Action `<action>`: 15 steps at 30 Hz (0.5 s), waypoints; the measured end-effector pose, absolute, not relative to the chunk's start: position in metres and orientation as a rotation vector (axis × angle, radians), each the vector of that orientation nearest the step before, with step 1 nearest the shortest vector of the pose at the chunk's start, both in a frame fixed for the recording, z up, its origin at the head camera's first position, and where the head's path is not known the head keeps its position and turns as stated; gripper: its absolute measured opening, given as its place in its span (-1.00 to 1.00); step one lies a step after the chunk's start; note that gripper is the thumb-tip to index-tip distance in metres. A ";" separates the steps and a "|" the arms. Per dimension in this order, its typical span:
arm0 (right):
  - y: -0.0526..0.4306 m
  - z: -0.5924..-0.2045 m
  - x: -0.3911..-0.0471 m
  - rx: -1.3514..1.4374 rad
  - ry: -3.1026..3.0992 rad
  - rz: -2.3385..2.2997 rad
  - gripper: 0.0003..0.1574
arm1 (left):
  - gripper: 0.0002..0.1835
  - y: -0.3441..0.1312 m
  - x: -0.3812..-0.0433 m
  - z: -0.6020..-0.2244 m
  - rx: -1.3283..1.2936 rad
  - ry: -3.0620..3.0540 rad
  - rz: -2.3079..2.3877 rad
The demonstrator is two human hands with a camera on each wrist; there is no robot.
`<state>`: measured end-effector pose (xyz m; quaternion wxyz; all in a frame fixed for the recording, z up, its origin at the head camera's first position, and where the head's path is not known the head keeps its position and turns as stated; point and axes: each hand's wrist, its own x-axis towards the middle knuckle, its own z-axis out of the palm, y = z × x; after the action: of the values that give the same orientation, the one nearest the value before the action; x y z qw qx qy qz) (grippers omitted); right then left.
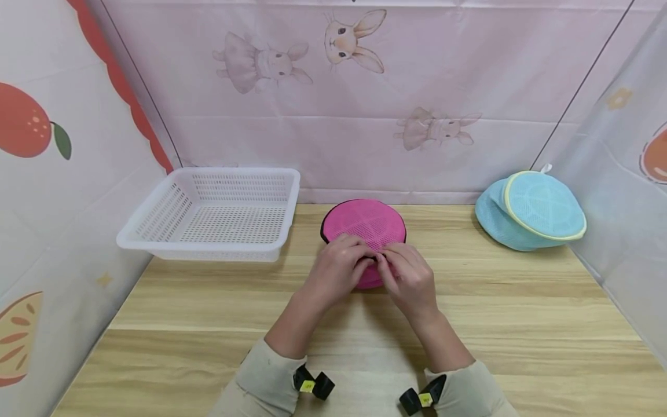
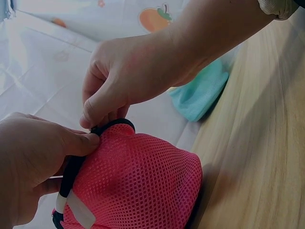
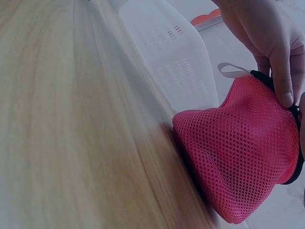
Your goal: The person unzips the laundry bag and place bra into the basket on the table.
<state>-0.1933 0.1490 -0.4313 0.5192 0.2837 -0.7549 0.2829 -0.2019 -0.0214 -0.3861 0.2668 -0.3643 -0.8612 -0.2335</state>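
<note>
A round pink mesh laundry bag (image 1: 363, 219) with black edging stands on the table in front of me. My left hand (image 1: 337, 267) pinches the black rim on the near side. Close beside it, my right hand (image 1: 411, 277) pinches the same rim, thumb against fingers. In the left wrist view, the left hand (image 2: 35, 164) and the right hand (image 2: 136, 69) meet at the black edging, and a white loop (image 2: 80, 210) hangs from it. The fingertips cover whatever small part of the edging lies between them. The bag's mesh side (image 3: 238, 148) bulges toward the table in the right wrist view.
At the back left stands a white perforated plastic basket (image 1: 289, 217). A light blue mesh bag (image 1: 544, 202) with yellow edging sits at the back right. Printed cloth walls (image 1: 359, 145) border the wooden table (image 1: 208, 347) behind and on both sides.
</note>
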 end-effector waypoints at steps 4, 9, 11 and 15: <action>0.150 -0.431 -0.193 0.676 -1.806 0.684 -0.81 | -0.90 -0.022 -0.202 -0.386 -0.983 -2.317 -0.636; 0.151 -0.430 -0.194 0.662 -1.804 0.687 -0.83 | -0.90 -0.022 -0.202 -0.386 -0.984 -2.305 -0.648; 0.152 -0.430 -0.194 0.660 -1.803 0.687 -0.83 | -0.90 -0.022 -0.202 -0.386 -0.986 -2.308 -0.650; 0.154 -0.430 -0.195 0.647 -1.802 0.688 -0.82 | -0.91 -0.024 -0.203 -0.385 -0.975 -2.318 -0.658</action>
<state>-0.1945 0.1535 -0.4299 0.5255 0.2707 -0.7535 0.2877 -0.2027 -0.0236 -0.3849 0.2675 -0.3615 -0.8592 -0.2439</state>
